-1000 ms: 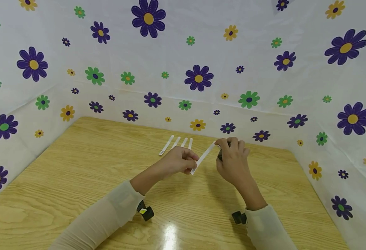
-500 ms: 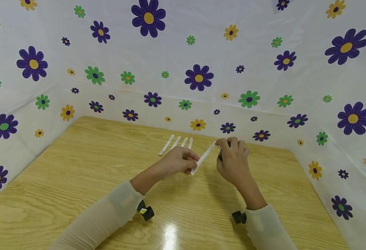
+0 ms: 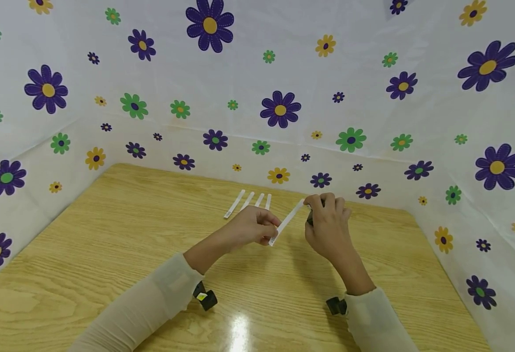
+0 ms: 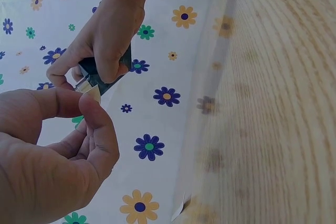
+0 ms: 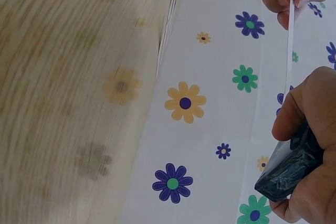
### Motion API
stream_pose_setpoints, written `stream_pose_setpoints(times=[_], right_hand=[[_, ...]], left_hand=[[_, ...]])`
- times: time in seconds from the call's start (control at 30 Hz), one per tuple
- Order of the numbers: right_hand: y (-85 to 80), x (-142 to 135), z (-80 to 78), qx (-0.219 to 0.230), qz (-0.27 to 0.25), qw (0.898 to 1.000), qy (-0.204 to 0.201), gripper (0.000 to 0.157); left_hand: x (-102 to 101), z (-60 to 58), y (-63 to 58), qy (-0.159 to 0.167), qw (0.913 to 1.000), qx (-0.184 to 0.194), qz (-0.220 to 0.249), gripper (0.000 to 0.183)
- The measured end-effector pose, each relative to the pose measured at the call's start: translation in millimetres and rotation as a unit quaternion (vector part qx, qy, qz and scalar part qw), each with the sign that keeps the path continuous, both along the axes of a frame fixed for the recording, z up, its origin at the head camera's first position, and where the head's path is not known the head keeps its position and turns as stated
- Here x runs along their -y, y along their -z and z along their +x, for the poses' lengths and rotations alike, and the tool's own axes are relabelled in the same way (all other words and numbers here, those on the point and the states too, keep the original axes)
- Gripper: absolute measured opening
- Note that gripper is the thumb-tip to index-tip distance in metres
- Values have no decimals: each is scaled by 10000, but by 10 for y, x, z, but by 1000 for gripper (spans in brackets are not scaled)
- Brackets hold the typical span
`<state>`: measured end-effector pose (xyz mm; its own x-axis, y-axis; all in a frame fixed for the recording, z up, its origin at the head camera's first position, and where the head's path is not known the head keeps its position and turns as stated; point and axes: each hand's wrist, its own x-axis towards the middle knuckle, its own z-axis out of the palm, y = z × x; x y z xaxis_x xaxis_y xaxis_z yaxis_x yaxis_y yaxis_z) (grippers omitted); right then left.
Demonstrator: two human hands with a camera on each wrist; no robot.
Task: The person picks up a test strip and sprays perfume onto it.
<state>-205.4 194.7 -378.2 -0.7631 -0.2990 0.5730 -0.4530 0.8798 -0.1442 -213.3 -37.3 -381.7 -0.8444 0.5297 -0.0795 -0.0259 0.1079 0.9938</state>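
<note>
My left hand (image 3: 252,226) pinches the lower, printed end of a narrow white paper strip (image 3: 289,220) between thumb and fingers. Stretching up and to the right, the strip is held above the table and its far end meets my right hand (image 3: 329,229). That hand grips a small, dark, blocky tool (image 5: 294,166) with a shiny metal part at its front, seen in the left wrist view. I cannot tell what kind of tool it is. In the right wrist view the strip (image 5: 290,51) runs almost edge-on between both hands, its far end hidden by the right thumb.
Several more white strips (image 3: 234,204) lie side by side toward the back of the wooden table (image 3: 151,220), partly behind my left hand. A white flowered cloth (image 3: 239,73) hangs along the back and both sides. Black wrist-camera parts (image 3: 204,297) show beneath the sleeves.
</note>
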Motion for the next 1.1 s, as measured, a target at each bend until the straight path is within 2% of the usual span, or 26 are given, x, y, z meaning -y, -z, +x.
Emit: stream_pose_setpoints(times=[0.3, 0.5, 0.63, 0.83, 1.1], right_hand=[[12, 19, -25, 17, -96, 9999, -70, 45], [8, 0, -43, 194, -152, 9996, -166, 47], [-20, -55, -38, 245, -206, 9994, -140, 50], [-43, -111, -62, 355, -325, 9986, -224, 49], [-61, -144, -61, 487, -326, 9977, -344, 51]], left_hand=[[52, -12, -13, -155, 9999, 31, -27, 20], [92, -34, -28, -306, 9995, -5, -40, 20], [107, -83, -14, -305, 9995, -57, -12, 21], [175, -150, -17, -491, 9988, -61, 31, 22], [345, -236, -6, -743, 9971, -8, -189, 24]])
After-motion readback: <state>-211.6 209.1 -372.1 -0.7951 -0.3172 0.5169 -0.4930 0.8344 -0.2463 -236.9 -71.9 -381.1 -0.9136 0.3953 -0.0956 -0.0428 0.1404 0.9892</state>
